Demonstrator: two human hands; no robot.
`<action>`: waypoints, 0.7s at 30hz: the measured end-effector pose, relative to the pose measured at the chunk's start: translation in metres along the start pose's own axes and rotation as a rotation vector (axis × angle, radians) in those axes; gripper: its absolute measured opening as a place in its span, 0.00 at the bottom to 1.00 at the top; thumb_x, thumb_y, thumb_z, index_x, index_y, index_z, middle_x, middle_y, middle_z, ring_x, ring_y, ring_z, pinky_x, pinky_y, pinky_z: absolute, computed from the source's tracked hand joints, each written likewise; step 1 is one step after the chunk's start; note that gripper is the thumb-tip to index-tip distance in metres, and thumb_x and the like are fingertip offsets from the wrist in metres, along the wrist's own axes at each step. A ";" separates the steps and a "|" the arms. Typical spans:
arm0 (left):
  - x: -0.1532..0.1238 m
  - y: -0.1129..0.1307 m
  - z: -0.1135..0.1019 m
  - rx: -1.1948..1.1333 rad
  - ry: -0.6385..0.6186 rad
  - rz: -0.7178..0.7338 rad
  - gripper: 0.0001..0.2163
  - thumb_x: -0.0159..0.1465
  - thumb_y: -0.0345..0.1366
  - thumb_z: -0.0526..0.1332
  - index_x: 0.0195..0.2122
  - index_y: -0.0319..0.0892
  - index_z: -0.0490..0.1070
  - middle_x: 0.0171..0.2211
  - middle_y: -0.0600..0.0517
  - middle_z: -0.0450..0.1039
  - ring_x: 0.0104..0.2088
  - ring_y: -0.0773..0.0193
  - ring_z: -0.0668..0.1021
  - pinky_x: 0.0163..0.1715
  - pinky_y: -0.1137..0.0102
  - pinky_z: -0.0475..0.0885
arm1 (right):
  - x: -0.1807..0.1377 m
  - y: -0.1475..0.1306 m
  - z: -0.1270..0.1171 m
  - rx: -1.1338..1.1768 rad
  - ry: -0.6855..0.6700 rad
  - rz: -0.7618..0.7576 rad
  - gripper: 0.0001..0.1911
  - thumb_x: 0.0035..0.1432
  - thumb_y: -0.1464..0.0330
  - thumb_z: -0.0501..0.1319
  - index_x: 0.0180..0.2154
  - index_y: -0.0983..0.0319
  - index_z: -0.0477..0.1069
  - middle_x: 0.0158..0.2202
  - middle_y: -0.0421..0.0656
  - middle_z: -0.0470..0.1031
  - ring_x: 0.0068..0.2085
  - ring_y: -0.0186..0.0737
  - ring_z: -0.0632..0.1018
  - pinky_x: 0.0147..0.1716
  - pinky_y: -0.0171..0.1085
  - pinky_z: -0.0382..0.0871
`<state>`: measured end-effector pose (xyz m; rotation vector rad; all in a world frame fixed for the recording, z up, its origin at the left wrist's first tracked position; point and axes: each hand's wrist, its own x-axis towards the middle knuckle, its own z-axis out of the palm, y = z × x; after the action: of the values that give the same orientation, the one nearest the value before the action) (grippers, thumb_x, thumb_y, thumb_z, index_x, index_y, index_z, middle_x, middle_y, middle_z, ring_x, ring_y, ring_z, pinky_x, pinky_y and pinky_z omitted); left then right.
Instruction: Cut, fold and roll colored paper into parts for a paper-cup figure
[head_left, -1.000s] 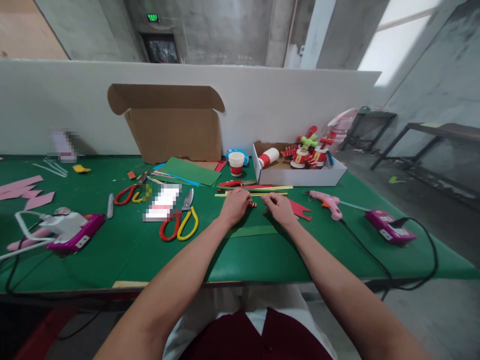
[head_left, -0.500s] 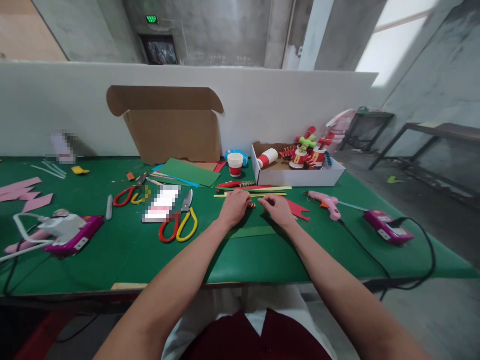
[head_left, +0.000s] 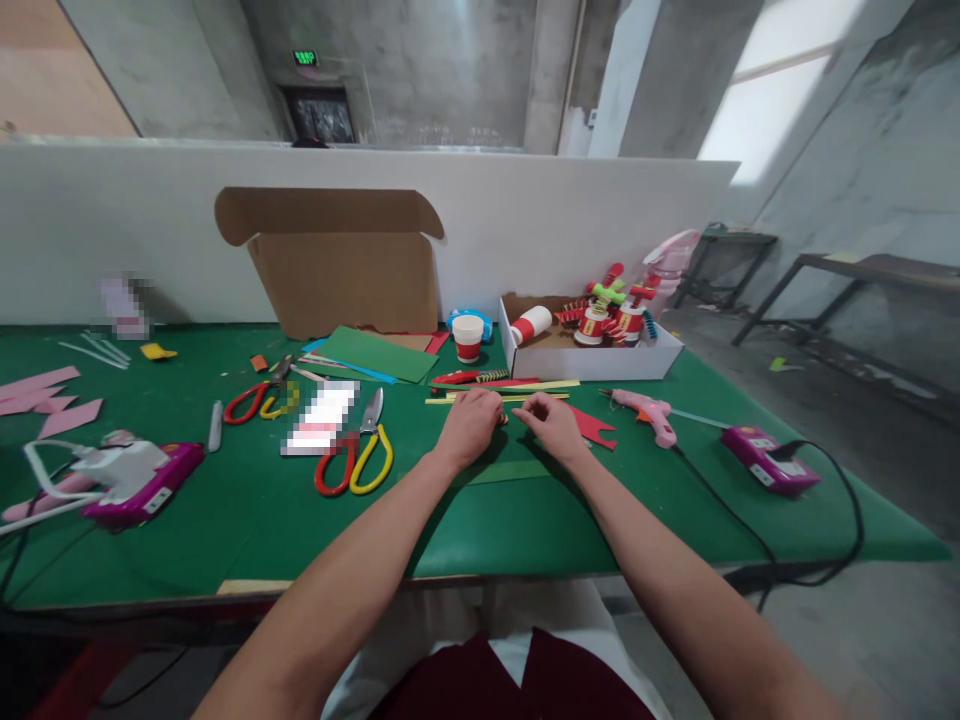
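My left hand is closed, its fingers curled over a small folded paper strip whose red and pale edge peeks out at the fingertips. Just right of it, my right hand has thumb and forefinger pinched together; whatever lies between them is too small to make out. Beneath both hands runs a flat green paper strip. Beyond the fingers lie thin yellow paper strips and a red and striped paper piece. A notched red paper piece lies beside my right hand.
Scissors with red and yellow handles lie left. A pink glue gun and a purple power block are right. Behind stand a paper cup and a white box holding paper-cup figures. Green paper sheets lie back left.
The view has tilted and shifted slightly. My hands stay close together in the same place, with only small finger movements; the folded strip shows less clearly at my left fingertips.
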<state>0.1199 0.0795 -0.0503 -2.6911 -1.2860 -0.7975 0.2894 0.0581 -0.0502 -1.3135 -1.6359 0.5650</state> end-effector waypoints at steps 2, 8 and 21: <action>0.000 0.000 -0.002 0.002 0.003 -0.002 0.11 0.69 0.33 0.49 0.31 0.41 0.67 0.34 0.48 0.72 0.41 0.58 0.72 0.41 0.64 0.64 | 0.000 -0.002 0.000 -0.006 -0.011 -0.012 0.18 0.49 0.53 0.61 0.23 0.61 0.66 0.22 0.39 0.69 0.24 0.34 0.67 0.26 0.34 0.61; 0.000 0.000 -0.005 0.004 0.011 -0.011 0.12 0.69 0.34 0.48 0.31 0.41 0.67 0.34 0.47 0.72 0.40 0.58 0.72 0.40 0.64 0.64 | -0.001 -0.004 -0.002 -0.037 -0.056 -0.024 0.20 0.54 0.53 0.57 0.21 0.61 0.67 0.20 0.39 0.68 0.24 0.34 0.66 0.26 0.34 0.59; 0.000 0.000 -0.005 -0.011 -0.003 0.002 0.10 0.68 0.32 0.49 0.32 0.41 0.67 0.33 0.48 0.72 0.40 0.58 0.72 0.41 0.64 0.65 | 0.001 0.000 0.001 0.009 0.005 -0.014 0.15 0.50 0.56 0.60 0.24 0.60 0.64 0.22 0.38 0.67 0.24 0.34 0.66 0.26 0.34 0.61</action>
<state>0.1178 0.0779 -0.0462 -2.7028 -1.2827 -0.8032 0.2885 0.0586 -0.0502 -1.2951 -1.6360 0.5597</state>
